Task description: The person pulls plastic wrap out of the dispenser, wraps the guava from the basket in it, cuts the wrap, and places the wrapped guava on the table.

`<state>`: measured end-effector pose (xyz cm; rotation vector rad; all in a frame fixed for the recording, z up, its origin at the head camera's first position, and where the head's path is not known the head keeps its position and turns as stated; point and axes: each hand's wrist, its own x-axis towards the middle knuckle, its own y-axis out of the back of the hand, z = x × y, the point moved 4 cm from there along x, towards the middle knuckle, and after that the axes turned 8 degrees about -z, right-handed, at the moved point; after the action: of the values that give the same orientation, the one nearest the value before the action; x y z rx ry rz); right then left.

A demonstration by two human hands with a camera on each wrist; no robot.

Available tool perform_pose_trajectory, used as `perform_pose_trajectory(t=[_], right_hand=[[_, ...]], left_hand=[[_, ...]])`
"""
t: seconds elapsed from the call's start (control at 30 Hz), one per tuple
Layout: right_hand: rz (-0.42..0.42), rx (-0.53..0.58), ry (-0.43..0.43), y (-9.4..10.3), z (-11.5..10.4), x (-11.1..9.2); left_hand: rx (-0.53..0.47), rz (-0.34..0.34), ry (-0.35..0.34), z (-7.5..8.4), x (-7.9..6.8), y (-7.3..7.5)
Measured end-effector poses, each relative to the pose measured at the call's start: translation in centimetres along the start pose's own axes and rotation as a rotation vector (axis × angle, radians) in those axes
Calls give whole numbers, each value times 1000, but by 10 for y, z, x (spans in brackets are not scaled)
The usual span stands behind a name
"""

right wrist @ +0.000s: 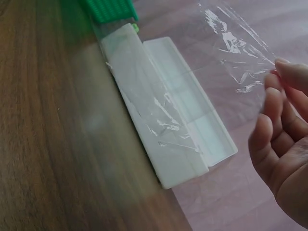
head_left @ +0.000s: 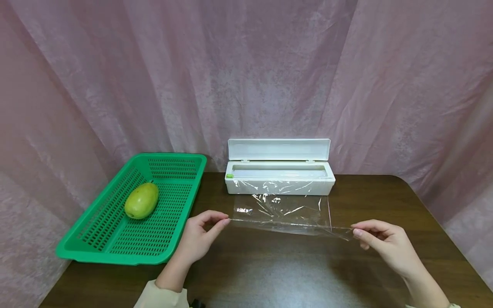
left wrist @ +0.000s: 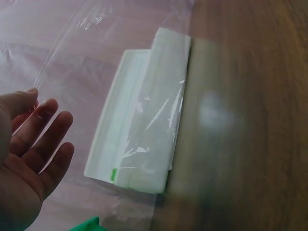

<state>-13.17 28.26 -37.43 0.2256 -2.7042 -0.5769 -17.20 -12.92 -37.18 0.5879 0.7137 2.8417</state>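
Note:
A sheet of clear plastic wrap [head_left: 285, 209] stretches from a white wrap dispenser [head_left: 280, 187] toward the front of the table. Its left front corner is pinched between thumb and forefinger of my left hand [head_left: 201, 234]; in the left wrist view the other fingers of that hand [left wrist: 33, 149] are loosely spread. On the other side my right hand [head_left: 389, 246] pinches the right front corner, where the film bunches a little. The edge between both hands is drawn nearly straight. The dispenser's lid [head_left: 279, 149] stands up, and a roll shows dimly inside. A green slider [head_left: 230, 176] sits at its left end.
Left of the dispenser stands a green plastic basket [head_left: 115, 258] holding one yellow-green oval fruit [head_left: 141, 201]. The brown wooden table [head_left: 265, 273] ends at a pink curtain [head_left: 269, 77] behind and at both sides. A small dark object [head_left: 197, 303] shows beside the left sleeve.

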Motion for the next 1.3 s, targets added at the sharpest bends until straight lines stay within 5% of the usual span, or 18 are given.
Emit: perform_pose_trajectory(t=[0.17, 0.43, 0.77, 1.1, 1.3], right_hand=[[-115, 97, 54, -4, 3, 1], [-103, -59, -141, -9, 9, 3], [-142, 79, -164, -15, 18, 4], [-398, 246, -176, -21, 33, 0], [-522, 217, -271, -26, 45, -4]], left_hand=[[-16, -51, 80, -5, -2, -2], [-1, -104, 151, -12, -4, -6], [44, -172, 158, -16, -6, -12], [98, -330, 161, -29, -12, -18], [114, -399, 139, -35, -18, -19]])
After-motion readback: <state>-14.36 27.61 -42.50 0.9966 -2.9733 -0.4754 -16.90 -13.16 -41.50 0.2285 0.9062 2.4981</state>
